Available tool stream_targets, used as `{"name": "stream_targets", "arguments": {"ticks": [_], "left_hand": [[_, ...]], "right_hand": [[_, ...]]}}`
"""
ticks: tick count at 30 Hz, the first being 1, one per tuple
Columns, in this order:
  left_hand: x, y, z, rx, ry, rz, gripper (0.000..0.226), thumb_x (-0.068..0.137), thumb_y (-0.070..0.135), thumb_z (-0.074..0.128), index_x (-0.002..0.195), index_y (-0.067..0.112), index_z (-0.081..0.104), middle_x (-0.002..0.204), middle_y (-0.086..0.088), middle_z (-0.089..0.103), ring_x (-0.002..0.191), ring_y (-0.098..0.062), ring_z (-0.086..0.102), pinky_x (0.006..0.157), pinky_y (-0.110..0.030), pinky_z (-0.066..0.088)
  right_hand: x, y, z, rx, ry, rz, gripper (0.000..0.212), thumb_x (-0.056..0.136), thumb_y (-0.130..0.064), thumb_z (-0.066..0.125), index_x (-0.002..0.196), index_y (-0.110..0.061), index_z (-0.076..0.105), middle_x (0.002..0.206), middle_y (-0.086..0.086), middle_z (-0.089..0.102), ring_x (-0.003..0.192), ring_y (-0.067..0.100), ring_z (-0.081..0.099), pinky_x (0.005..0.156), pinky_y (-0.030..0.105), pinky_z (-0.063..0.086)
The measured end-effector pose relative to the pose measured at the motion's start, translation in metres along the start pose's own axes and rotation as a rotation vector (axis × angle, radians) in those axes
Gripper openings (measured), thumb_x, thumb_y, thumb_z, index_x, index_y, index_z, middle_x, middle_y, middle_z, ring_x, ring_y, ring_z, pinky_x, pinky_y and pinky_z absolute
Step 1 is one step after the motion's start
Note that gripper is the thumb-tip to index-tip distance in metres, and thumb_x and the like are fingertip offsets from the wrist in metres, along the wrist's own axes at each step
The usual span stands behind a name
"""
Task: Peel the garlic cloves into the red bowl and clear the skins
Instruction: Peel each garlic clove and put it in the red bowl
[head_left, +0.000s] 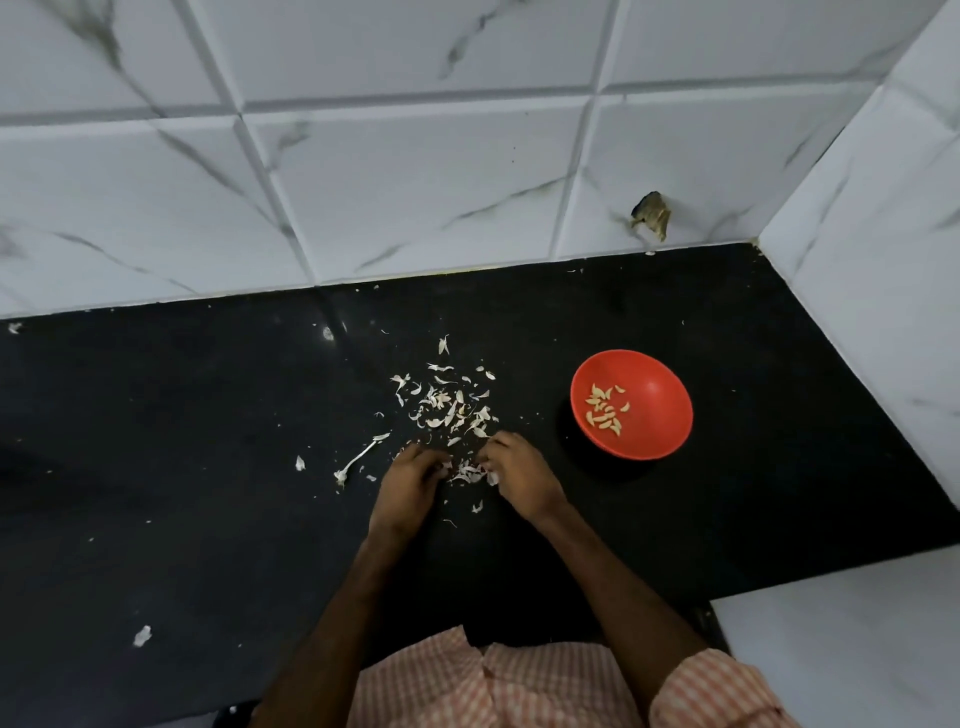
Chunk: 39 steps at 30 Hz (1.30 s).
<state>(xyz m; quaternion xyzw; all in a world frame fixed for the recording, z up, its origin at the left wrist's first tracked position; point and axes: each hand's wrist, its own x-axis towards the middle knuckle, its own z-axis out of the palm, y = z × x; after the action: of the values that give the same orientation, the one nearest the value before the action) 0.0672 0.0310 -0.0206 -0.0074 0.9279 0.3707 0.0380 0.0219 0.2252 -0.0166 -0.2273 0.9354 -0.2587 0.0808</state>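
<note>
A red bowl (649, 431) with several peeled garlic cloves (603, 410) stands on the black counter at the right. A scatter of white garlic skins (447, 402) lies in the middle of the counter. My left hand (408, 488) and my right hand (519, 475) rest on the counter at the near edge of that scatter, fingers curled inward toward a small heap of skins (467, 472) between them. A white piece shows at my right thumb. Whether either hand pinches a clove is too small to tell. A bare garlic stem (358, 460) lies left of my left hand.
The black counter (208, 441) runs to a white marble-tiled wall (415, 182) at the back and a tiled side wall (883, 312) on the right. Stray skin bits lie at the far left (14, 327) and near left (142, 635). A chipped hole (652, 214) marks the back tile.
</note>
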Motion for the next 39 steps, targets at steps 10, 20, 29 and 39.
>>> {"name": "stream_targets", "arguments": {"ticks": [10, 20, 29, 39], "left_hand": [[0.005, 0.005, -0.018, -0.14, 0.107, -0.101, 0.008, 0.094, 0.023, 0.068, 0.093, 0.019, 0.061, 0.088, 0.01, 0.063, 0.079, -0.009, 0.061, 0.071, -0.031, 0.049], [0.012, 0.027, -0.025, -0.056, -0.003, -0.088, 0.02, 0.097, 0.034, 0.062, 0.094, 0.015, 0.065, 0.087, -0.001, 0.068, 0.078, -0.021, 0.063, 0.072, -0.035, 0.05], [0.013, 0.052, -0.034, -0.08, -0.045, -0.036, 0.016, 0.097, 0.019, 0.052, 0.1, 0.01, 0.065, 0.078, -0.012, 0.068, 0.073, -0.031, 0.063, 0.062, -0.031, 0.035], [0.015, 0.068, -0.036, -0.073, -0.076, -0.128, 0.027, 0.102, 0.023, 0.039, 0.079, 0.017, 0.052, 0.088, -0.012, 0.069, 0.077, -0.026, 0.059, 0.069, -0.033, 0.038]], "right_hand": [[0.002, -0.024, 0.001, 0.424, 0.396, 0.347, 0.012, 0.083, -0.002, 0.078, 0.091, -0.012, 0.078, 0.088, -0.005, 0.074, 0.081, -0.001, 0.066, 0.078, 0.014, 0.051], [0.007, -0.045, -0.002, 0.562, 0.386, 0.442, 0.018, 0.086, -0.001, 0.075, 0.096, -0.016, 0.077, 0.089, -0.01, 0.074, 0.083, -0.003, 0.069, 0.081, 0.021, 0.057], [0.006, -0.062, -0.011, 0.263, 0.358, 0.178, 0.013, 0.089, -0.01, 0.068, 0.099, -0.018, 0.072, 0.097, -0.008, 0.066, 0.093, 0.011, 0.059, 0.081, 0.029, 0.051], [0.003, -0.068, -0.027, -0.052, 0.369, -0.081, 0.017, 0.08, -0.003, 0.068, 0.095, -0.01, 0.066, 0.098, 0.0, 0.061, 0.094, 0.018, 0.056, 0.058, 0.03, 0.055]]}}
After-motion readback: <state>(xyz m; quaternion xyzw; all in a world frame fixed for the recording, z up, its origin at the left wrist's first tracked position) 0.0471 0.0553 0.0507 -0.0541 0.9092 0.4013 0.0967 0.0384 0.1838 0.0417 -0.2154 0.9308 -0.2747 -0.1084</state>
